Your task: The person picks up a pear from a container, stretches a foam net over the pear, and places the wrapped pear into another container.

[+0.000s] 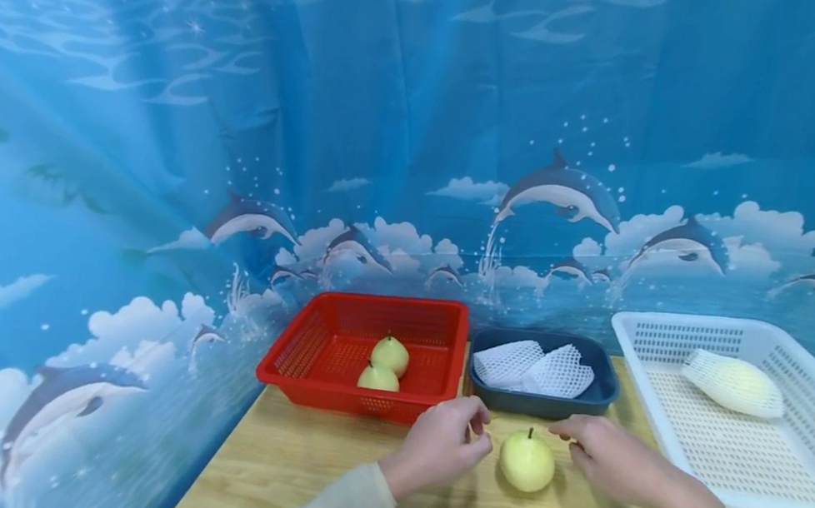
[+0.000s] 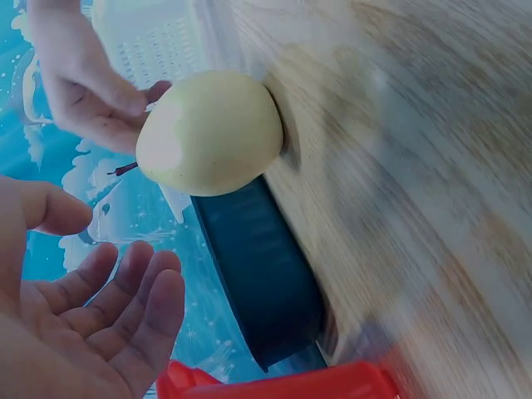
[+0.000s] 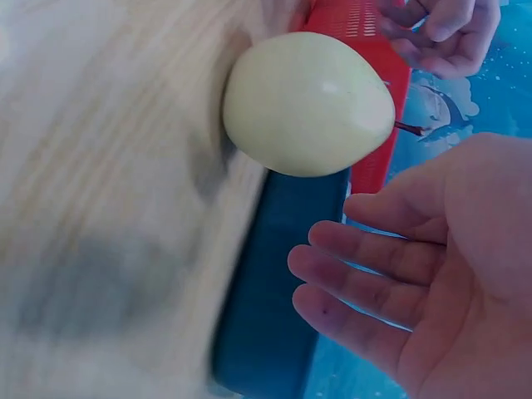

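Observation:
A yellow-green pear (image 1: pixel 526 461) stands upright on the wooden table, its dark stem pointing up. To its left my left hand (image 1: pixel 441 440) hovers with loosely bent fingers and nothing in its grasp; the left wrist view shows the palm turned toward the pear (image 2: pixel 212 133). On the other side my right hand (image 1: pixel 613 462) is held apart from the fruit, its fingers (image 3: pixel 366 291) relaxed and holding nothing. Just behind the pear sits a dark blue tray (image 1: pixel 541 405) with white foam net sleeves (image 1: pixel 533 369) in it.
A red basket (image 1: pixel 360 400) at the back left holds two pears (image 1: pixel 390 356). At the right, a white basket (image 1: pixel 661 417) contains a pear in a foam net (image 1: pixel 736 384). A blue dolphin-print curtain (image 1: pixel 422 122) hangs behind the table (image 1: pixel 292 475).

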`<act>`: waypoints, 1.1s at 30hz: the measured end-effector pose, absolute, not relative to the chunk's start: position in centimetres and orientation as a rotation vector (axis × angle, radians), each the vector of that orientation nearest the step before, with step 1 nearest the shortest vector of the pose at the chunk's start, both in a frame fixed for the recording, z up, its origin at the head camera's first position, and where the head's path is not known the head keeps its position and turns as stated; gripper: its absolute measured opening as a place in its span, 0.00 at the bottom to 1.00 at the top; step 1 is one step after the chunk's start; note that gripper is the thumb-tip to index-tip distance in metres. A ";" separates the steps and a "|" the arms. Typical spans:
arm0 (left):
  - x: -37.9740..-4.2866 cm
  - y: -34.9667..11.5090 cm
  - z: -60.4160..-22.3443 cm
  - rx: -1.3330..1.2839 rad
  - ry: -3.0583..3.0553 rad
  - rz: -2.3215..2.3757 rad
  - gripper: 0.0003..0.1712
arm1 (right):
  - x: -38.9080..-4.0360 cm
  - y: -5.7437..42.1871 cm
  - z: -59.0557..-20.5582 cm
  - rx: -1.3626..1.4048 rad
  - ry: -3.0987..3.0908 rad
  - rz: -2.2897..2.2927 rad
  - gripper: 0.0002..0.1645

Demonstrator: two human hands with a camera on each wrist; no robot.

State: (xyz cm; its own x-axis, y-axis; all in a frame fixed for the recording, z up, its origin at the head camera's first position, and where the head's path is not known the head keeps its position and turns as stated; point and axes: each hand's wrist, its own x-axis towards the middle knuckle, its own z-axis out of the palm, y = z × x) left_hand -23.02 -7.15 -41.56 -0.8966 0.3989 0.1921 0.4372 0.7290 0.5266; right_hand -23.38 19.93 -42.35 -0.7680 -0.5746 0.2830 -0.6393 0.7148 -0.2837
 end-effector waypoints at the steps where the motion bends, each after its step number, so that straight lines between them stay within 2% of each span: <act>1: -23.0 -7.0 -41.6 -0.692 -2.863 -0.887 0.05 | -23.5 19.9 -42.1 0.974 -2.742 0.536 0.18; 11: -23.2 -6.5 -42.0 -0.706 -2.866 -0.806 0.03 | -25.1 19.7 -37.7 0.938 -2.855 0.517 0.17; 19: -23.1 -6.3 -42.0 -0.686 -2.902 -0.824 0.02 | -28.6 19.1 -35.2 0.937 -2.966 0.525 0.19; 33: -23.0 -6.9 -42.5 -0.701 -2.884 -0.797 0.02 | -35.4 18.7 -36.5 0.909 -3.146 0.565 0.22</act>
State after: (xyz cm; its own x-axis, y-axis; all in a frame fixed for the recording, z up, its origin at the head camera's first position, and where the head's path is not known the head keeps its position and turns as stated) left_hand -23.02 -6.92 -42.51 -0.8937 0.4100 0.1821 0.4453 0.7616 0.4708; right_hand -35.39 18.72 -36.49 -0.8353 -0.5442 -0.0782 -0.4830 0.7943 -0.3684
